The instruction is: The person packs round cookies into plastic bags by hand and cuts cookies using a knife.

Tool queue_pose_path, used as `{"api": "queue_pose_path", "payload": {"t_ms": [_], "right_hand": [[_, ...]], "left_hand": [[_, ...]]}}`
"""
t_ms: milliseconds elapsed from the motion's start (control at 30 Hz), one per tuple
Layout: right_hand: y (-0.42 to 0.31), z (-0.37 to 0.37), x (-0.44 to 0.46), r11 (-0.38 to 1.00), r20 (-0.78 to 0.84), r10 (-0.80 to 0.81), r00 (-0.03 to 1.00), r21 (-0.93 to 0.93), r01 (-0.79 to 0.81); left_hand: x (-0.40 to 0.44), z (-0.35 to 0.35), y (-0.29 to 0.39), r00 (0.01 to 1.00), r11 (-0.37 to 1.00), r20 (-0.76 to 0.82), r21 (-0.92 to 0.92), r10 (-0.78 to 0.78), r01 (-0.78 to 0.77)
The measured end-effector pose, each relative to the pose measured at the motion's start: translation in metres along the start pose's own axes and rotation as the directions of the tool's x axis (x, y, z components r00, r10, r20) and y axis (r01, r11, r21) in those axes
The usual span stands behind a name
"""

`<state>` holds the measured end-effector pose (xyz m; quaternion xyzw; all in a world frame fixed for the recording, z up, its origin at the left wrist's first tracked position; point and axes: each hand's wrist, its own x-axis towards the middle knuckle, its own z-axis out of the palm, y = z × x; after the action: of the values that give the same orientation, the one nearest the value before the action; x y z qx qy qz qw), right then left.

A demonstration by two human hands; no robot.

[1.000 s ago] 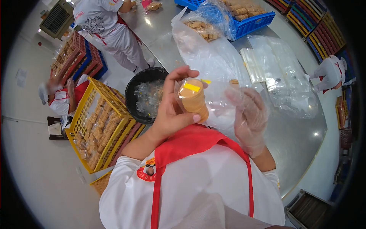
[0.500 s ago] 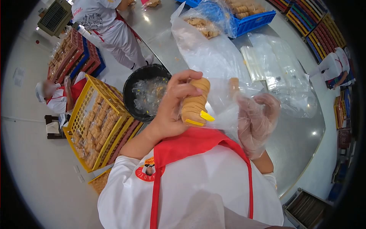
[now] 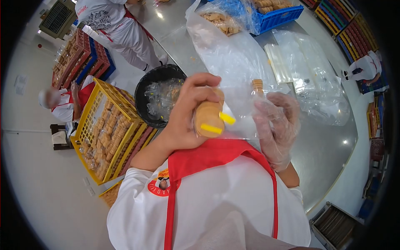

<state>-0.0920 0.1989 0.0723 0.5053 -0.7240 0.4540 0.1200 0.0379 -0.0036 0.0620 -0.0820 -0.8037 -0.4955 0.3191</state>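
My left hand (image 3: 183, 112), bare, is wrapped round a stack of round tan biscuits (image 3: 208, 114) in a clear plastic bag. Two yellow strips (image 3: 211, 128) show on the near end of the stack. The bag's clear plastic (image 3: 241, 127) stretches across to my right hand (image 3: 277, 127). That hand wears a clear glove, and its curled fingers hold the bag's far side. A short stack of biscuits (image 3: 257, 85) shows just beyond the right fingertips; whether it touches them I cannot tell. White plastic sheeting (image 3: 227, 62) lies behind both hands on the metal table (image 3: 325, 146).
A black bin (image 3: 141, 98) of clear plastic stands to the left, beside stacked yellow crates (image 3: 85, 156) of bagged biscuits. Flat clear bags (image 3: 308, 71) lie at right on the table. A blue crate (image 3: 281, 20) sits at the back. Co-workers (image 3: 125, 35) stand beyond.
The biscuit stack in my left hand has tipped, so its round end now faces me. My right hand has shifted slightly left, its fingers less tightly bunched.
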Motion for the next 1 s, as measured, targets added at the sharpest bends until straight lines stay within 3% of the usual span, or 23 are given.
{"api": "queue_pose_path", "payload": {"t_ms": [67,100,200,300,367,400,467,567,667,867,1000], "right_hand": [[-0.004,-0.005,0.001,1.0,-0.031,-0.014,0.999,-0.025,0.014],[-0.006,-0.006,0.003,1.0,-0.016,-0.031,0.999,-0.005,0.031],[-0.01,-0.008,0.011,0.993,0.068,-0.073,0.995,0.096,0.067],[-0.009,-0.01,0.013,0.976,0.228,-0.115,0.967,0.208,0.067],[-0.008,-0.011,0.013,0.976,0.327,-0.149,0.933,0.199,0.086],[-0.008,-0.01,0.014,0.971,0.286,-0.162,0.944,0.214,0.102],[-0.009,-0.007,0.014,0.961,0.205,-0.186,0.961,0.24,0.135],[-0.019,-0.006,0.013,0.971,0.187,-0.047,0.981,0.238,0.001],[-0.017,-0.001,0.018,0.976,0.158,-0.136,0.978,0.189,0.105],[-0.013,0.005,0.013,0.981,0.298,-0.097,0.95,0.187,0.041],[-0.008,0.01,0.01,0.966,0.226,-0.055,0.973,0.26,-0.006]], "left_hand": [[-0.005,0.004,-0.006,0.978,0.944,0.08,-0.255,-0.193,0.207],[-0.004,0.005,-0.003,0.95,0.86,0.123,-0.404,-0.287,0.312],[-0.004,0.006,0.009,0.799,0.562,0.234,-0.604,-0.554,0.566],[-0.002,0.009,0.014,0.767,0.411,0.223,-0.737,-0.602,0.536],[-0.007,0.012,0.002,0.866,0.377,0.19,-0.842,-0.463,0.386],[-0.008,0.013,-0.002,0.906,0.35,0.162,-0.885,-0.39,0.309],[-0.009,0.012,-0.002,0.918,0.389,0.128,-0.877,-0.375,0.281],[-0.013,0.014,0.001,0.915,0.443,0.073,-0.857,-0.398,0.262],[-0.013,0.015,0.002,0.909,0.45,0.06,-0.854,-0.411,0.26],[-0.011,0.016,0.002,0.931,0.592,0.042,-0.761,-0.363,0.265],[-0.013,0.019,-0.006,0.948,0.619,0.035,-0.75,-0.315,0.234]]}}
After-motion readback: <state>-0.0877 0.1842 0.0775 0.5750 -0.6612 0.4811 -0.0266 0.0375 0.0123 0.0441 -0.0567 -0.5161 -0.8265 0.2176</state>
